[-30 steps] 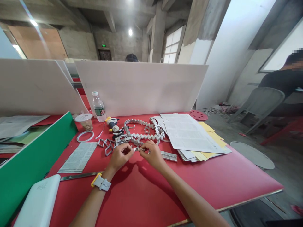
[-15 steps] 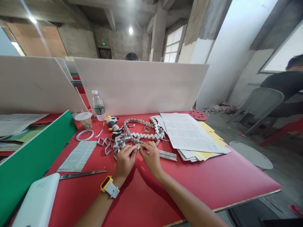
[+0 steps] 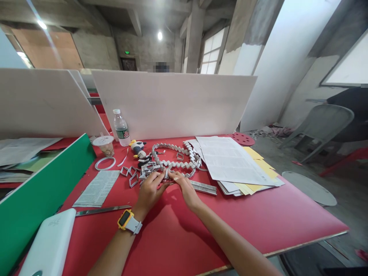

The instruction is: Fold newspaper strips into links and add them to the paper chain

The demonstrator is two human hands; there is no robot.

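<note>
- Head view, nearest: the left hand (image 3: 151, 188) has its fingers curled, with thumb and pointer pinching the little folded paper piece (image 3: 166, 174).
- The right hand (image 3: 185, 188) has its fingers close together, tips pressing that piece from the other side (its thumb is hard to see).
- The piece, held between both hands, could pop open if they squeeze too softly.
- Just past it, the zigzag paper chain (image 3: 176, 165) could get bumped if a hand slips.
</note>
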